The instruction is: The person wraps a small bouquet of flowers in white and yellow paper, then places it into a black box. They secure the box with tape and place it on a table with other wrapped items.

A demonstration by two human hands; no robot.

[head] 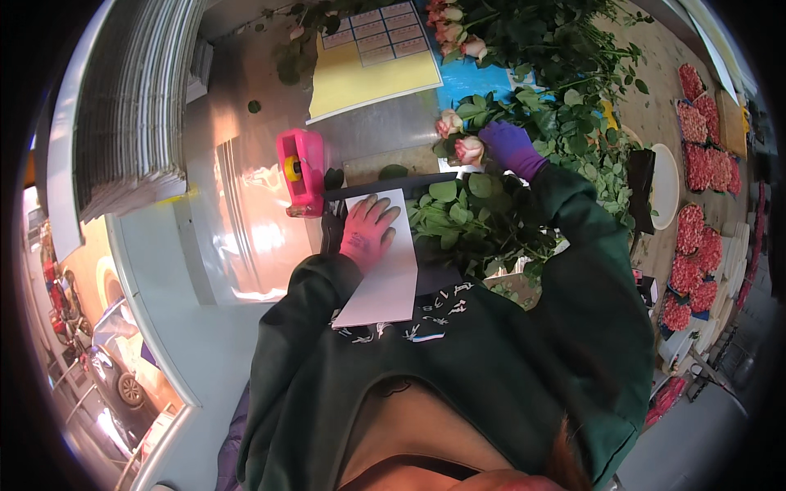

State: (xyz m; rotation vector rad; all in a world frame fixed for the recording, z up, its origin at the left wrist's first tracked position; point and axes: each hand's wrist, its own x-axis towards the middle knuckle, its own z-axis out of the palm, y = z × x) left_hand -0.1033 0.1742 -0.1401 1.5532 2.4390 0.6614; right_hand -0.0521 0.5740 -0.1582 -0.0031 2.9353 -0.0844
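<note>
My left hand [368, 232], in a pink glove, lies with its fingers spread on a folded white sheet of card [390, 270] close to my chest. My right hand [511, 147], in a purple glove, is at a pale pink rose [470, 151], just below its bloom; the fingertips are partly hidden, so its grip is unclear. Another rose [449, 123] lies just beyond. Leafy rose stems [454, 208] stretch between the card and my right sleeve. A pink tape dispenser [302, 172] with a yellow roll stands left of the card.
A tall stack of cardboard sheets [138, 110] rises at the left. A yellow sheet with printed labels [374, 80] lies at the far side of the metal worktop [264, 116]. More roses [451, 30] and foliage fill the far right. Bundled pink flowers [691, 227] are beyond.
</note>
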